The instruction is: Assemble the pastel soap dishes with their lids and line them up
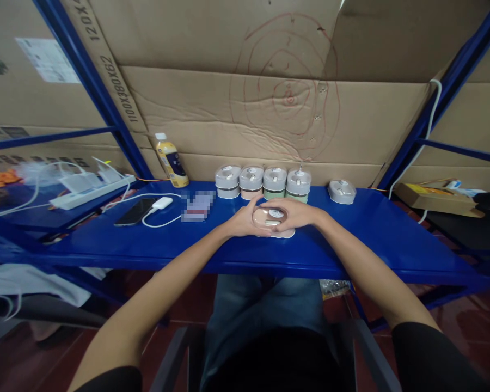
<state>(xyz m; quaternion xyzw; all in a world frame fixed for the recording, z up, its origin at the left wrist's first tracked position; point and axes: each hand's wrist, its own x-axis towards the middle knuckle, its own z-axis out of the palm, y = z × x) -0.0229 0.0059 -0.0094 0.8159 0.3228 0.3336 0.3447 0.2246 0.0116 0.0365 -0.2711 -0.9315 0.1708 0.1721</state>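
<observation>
Between my two hands, near the middle of the blue table, is a small rounded container with a clear, pinkish lid (pixel 265 216) and a round white label on top. My left hand (pixel 245 220) wraps its left side, thumb and fingers curved around it. From the right, my right hand (pixel 300 213) grips the other side, fingers over the far edge. A pale scalloped edge (pixel 286 234) shows under the container; whether it belongs to it I cannot tell. Just behind stand several similar containers (pixel 251 182) in a row, stacked, with clear lids over grey, pink and green bases.
One more lidded container (pixel 342 191) sits apart at the back right. On the left are a yellow bottle (pixel 172 163), a phone (pixel 135 212), a white charger case (pixel 162 203) with cable, and a blurred packet (pixel 198 207). Blue posts (pixel 102 103) and cardboard (pixel 212 98) bound the table.
</observation>
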